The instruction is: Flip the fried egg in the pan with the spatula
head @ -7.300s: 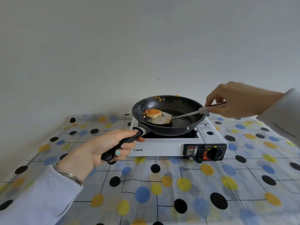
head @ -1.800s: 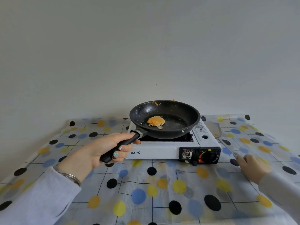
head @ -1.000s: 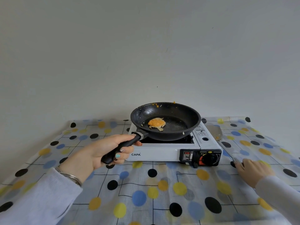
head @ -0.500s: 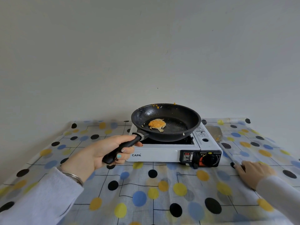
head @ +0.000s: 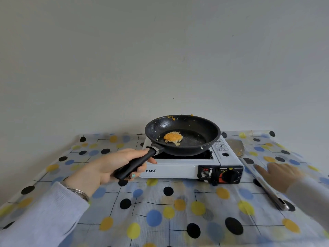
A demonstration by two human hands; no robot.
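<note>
A black pan (head: 183, 135) sits on a small white stove (head: 185, 166). The stove stands on a table with a spotty cloth (head: 160, 211) that has black, yellow and blue dots.

The fried egg (head: 173, 137) lies flat inside the pan, on the left part of the pan's floor. It looks orange and golden on top. Little orange crumbs stick to the far rim of the pan.

The left hand (head: 110, 166) is wrapped tight around the pan's black handle (head: 137, 164). The fingers curl under it and the thumb lies on top. A thin silver bracelet (head: 78, 191) is on that wrist, next to a pale sleeve.

The spatula (head: 256, 173) lies on the cloth, just to the right of the stove. Its flat metal blade points to the back of the table and has a few orange bits on it. Its long handle runs toward the person.

The right hand (head: 279, 175) is over the middle of the spatula handle. Its fingers are stretched out and loose, not closed on anything. The hand is blurry, so it is hard to tell if it touches the handle.

The stove has a black knob (head: 229, 176) on its front right side.
</note>
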